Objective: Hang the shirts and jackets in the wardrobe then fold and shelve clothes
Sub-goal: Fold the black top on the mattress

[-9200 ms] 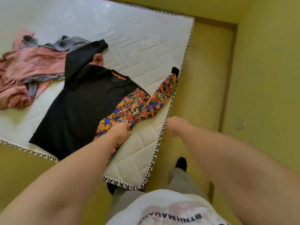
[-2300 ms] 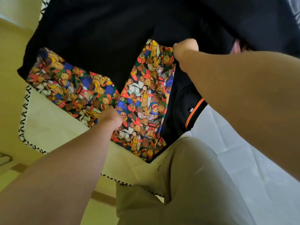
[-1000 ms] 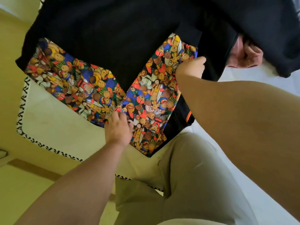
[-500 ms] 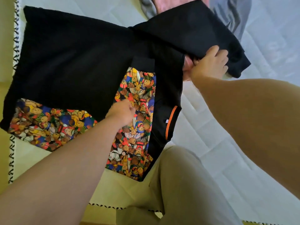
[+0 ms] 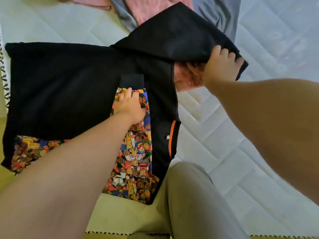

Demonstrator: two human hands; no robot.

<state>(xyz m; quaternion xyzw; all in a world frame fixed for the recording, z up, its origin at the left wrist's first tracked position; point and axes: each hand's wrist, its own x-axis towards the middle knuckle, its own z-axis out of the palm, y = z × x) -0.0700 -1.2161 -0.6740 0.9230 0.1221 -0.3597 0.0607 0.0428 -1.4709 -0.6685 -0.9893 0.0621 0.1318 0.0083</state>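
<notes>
A black top (image 5: 69, 87) lies spread flat on a white quilted mattress (image 5: 259, 118), its orange-edged collar (image 5: 172, 138) toward the near right. One bear-print sleeve (image 5: 136, 152) is folded across the body, its black cuff (image 5: 132, 81) pointing far. The left hand (image 5: 129, 106) rests on that sleeve just below the cuff, fingers stretched out and pressing it down. At the far right, the right hand (image 5: 221, 66) has curled its fingers round the edge of the black sleeve (image 5: 181, 37), lifting it off a pink garment (image 5: 184, 78). A grey garment (image 5: 222, 12) lies beyond. A knee in beige trousers (image 5: 189, 195) rests nearest.

The fold in hand seems to be the second sleeve. It would go best carried leftward over the printed one, kept pinned and smoothed flat, leaving the pink cloth behind.
</notes>
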